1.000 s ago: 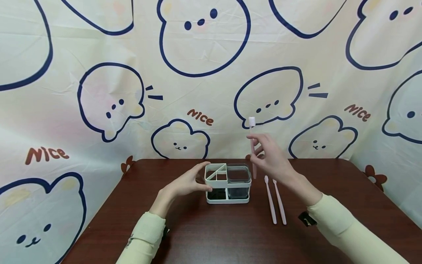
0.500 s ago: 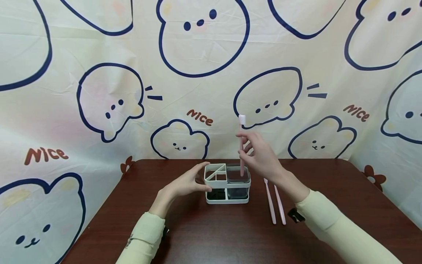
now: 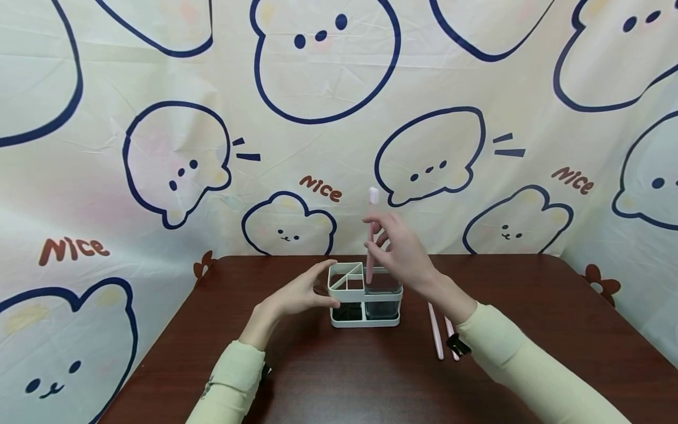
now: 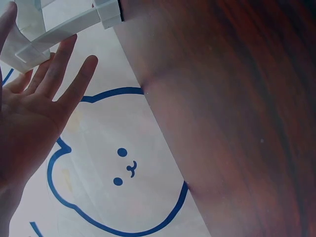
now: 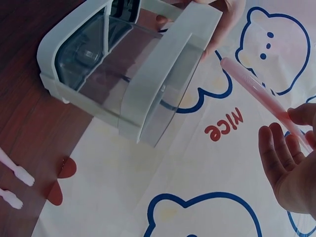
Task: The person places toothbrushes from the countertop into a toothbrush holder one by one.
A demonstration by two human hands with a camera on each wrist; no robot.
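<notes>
A pale two-tier toothbrush holder (image 3: 382, 298) stands on the table, with divided slots at left and a clear cup (image 3: 384, 310) at right. My left hand (image 3: 293, 294) grips its left side, thumb at the front and index finger at the back. In the left wrist view, fingers touch the holder's frame (image 4: 66, 30). My right hand (image 3: 402, 250) pinches a pink toothbrush (image 3: 369, 270) upright, bristles up. The handle's lower end overlaps the holder near the divider between slots and cup. In the right wrist view, that handle end (image 5: 247, 81) appears apart from the holder.
Two more pink toothbrushes lie on the dark wooden table (image 3: 339, 377) to the right of the holder, one (image 3: 436, 335) and another (image 3: 451, 335) partly behind my right sleeve. A cartoon-printed cloth (image 3: 318, 147) hangs behind the table and at its sides.
My right hand has moved left with the toothbrush, from the holder's right edge across the cup to near the divider. The left hand and holder have stayed put.
</notes>
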